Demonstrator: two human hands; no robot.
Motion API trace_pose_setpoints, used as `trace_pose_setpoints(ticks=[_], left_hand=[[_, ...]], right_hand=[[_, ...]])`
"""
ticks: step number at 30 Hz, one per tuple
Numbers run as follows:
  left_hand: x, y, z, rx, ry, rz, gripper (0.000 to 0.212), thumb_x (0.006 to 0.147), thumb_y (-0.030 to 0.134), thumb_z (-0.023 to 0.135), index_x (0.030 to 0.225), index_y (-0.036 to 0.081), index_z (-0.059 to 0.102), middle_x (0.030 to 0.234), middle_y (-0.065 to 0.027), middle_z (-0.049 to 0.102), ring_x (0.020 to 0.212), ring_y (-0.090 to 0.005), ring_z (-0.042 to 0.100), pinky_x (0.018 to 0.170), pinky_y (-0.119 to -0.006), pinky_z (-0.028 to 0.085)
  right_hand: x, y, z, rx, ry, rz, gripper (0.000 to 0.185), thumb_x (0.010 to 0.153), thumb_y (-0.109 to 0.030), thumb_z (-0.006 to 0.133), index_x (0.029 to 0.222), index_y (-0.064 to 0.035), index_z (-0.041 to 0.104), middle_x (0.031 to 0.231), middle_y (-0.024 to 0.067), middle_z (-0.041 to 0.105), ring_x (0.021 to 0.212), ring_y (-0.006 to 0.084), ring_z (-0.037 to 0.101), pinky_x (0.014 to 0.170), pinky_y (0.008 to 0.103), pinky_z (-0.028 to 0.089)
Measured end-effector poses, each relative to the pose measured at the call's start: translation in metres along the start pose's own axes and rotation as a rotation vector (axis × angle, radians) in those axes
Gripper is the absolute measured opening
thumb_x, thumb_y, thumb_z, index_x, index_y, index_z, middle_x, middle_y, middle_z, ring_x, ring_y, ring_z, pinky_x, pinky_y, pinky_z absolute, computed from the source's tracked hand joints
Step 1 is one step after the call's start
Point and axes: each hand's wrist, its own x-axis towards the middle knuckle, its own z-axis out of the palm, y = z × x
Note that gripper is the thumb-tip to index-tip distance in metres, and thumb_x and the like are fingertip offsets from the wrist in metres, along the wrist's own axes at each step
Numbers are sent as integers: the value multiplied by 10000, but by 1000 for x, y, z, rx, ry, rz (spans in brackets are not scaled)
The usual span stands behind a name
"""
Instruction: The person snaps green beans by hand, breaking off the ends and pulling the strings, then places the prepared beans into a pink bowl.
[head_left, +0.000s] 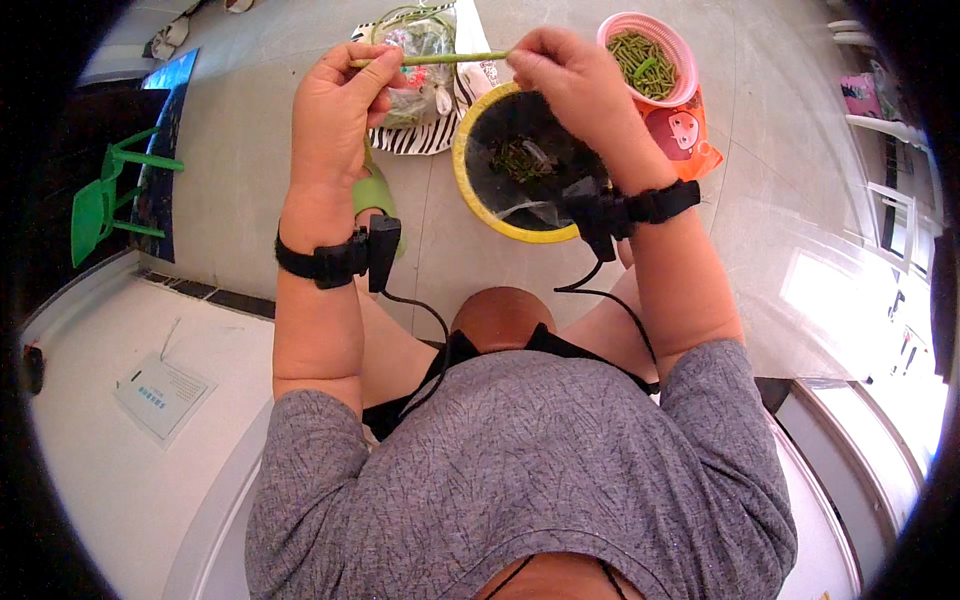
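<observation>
A long green bean (457, 57) is stretched level between my two hands. Its left part is pinched by the thumb and fingers of my left hand (349, 105), and its right end is in the fingertips of my right hand (570, 86). Below them stands a yellow-rimmed bin (469, 191) lined with a dark bag, with green scraps (521, 159) inside. A pink plastic basket (691, 60) of short bean pieces (641, 66) is at the upper right. Behind my left hand, a clear plastic bag (427, 97) with green contents lies on a zebra-striped bag (420, 141).
An orange bag with a cartoon print (679, 135) lies under the basket's near side. A green plastic chair (109, 191) stands at the far left. A green slipper (373, 187) is on my foot, beside the bin. Black straps with cabled devices circle both wrists.
</observation>
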Motion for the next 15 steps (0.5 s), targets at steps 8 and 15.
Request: trace_pose_setpoints(ticks=[8,15], left_hand=[[1,3,-6,21,-73,-15,103,897,119,661,951,32,647,752,-35,633,544,-29,474,445,-166,316],[-5,3,5,76,-144,-89,95,891,107,660,955,37,653,751,-28,629,544,-28,469,448,-170,311]], right_hand=[[18,7,-22,344,224,222,162,905,-134,555,979,-2,614,829,103,632,741,225,628,682,322,506],[3,2,-7,322,-146,231,210,926,-232,588,976,-32,628,884,38,662,833,113,633,740,241,514]])
